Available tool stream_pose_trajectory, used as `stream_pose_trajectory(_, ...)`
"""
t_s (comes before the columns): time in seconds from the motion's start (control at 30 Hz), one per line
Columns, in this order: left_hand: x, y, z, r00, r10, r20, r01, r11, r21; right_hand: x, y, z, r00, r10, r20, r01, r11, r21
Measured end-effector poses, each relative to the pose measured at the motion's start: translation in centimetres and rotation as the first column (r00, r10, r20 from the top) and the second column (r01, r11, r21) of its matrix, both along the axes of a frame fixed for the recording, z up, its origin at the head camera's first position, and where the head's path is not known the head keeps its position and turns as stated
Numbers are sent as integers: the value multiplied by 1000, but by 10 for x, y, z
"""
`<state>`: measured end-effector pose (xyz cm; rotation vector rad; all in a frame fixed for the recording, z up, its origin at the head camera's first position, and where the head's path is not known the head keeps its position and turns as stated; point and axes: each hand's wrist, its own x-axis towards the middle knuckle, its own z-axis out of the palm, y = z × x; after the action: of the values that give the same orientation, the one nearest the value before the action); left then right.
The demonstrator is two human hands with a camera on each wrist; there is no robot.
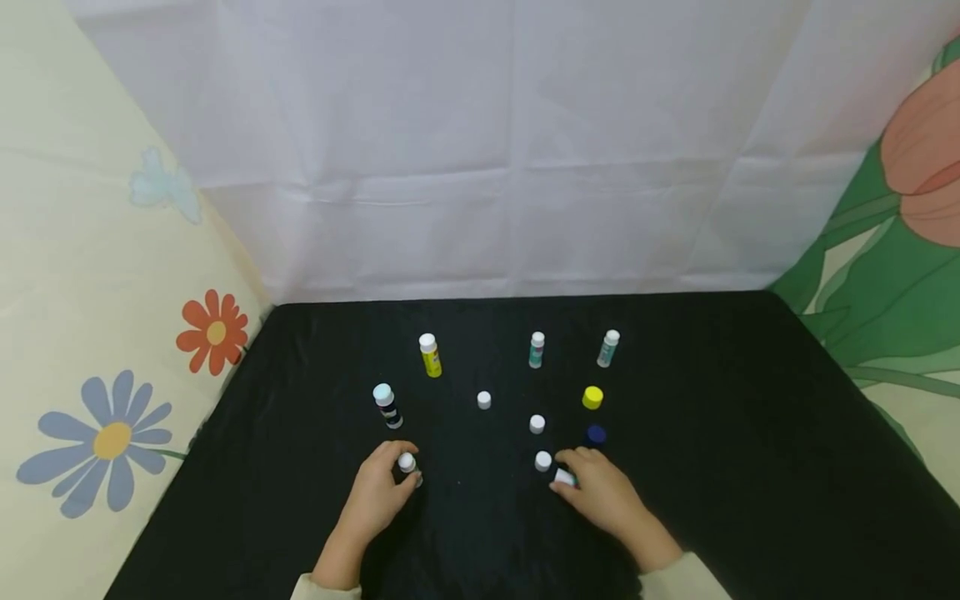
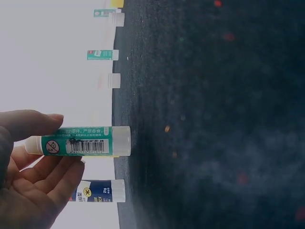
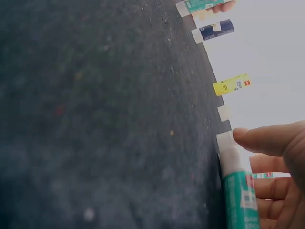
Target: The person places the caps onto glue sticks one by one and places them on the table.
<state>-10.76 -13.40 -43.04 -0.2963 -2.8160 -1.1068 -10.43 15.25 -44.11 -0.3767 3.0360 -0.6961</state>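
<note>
Fingers of the left hand (image 1: 375, 493) pinch a green glue stick (image 2: 88, 141), long axis upright, wide end down on the worktop (image 1: 472, 546). The right hand (image 1: 606, 493) curves around another green stick (image 3: 240, 200), lying white end leftward; whether it grips, I cannot tell. Beyond stands a dark blue stick (image 1: 389, 408).

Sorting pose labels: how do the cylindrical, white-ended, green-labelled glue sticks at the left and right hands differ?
Pose: the left glue stick, in the left hand, stands upright; the right glue stick, at the right hand, lies roughly on its side.
Ends: the left glue stick shows both white ends; the right glue stick shows only one.
Shared: cylindrical shape, green label, white end.
</note>
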Motion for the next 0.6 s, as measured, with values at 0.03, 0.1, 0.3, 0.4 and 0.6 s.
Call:
stream_pose_trajectory(0.03, 0, 0, 0, 1000, -7, 5, 7, 1000, -5, -1, -1, 0, 1000, 2, 4, -2, 1000, 2)
stream_pose_trajectory(0.1, 0, 0, 0, 1000, -15, 17, 16, 1000, -9, -2, -4, 0, 1000, 7, 8, -7, 1000, 0)
stream_pose_trajectory(0.3, -3, -1, -4, 999, -29, 40, 30, 999, -24, -4, -8, 1, 1000, 24, 8, -24, 1000, -1)
stream_pose_trajectory(0.4, -4, -1, -5, 998, -33, 55, 35, 999, -30, -6, -9, -2, 999, 38, -18, -38, 999, -8)
stream_pose_trajectory(0.6, -5, -2, -6, 998, -35, 58, 37, 999, -40, -7, -11, -7, 989, 96, -115, -99, 995, -18)
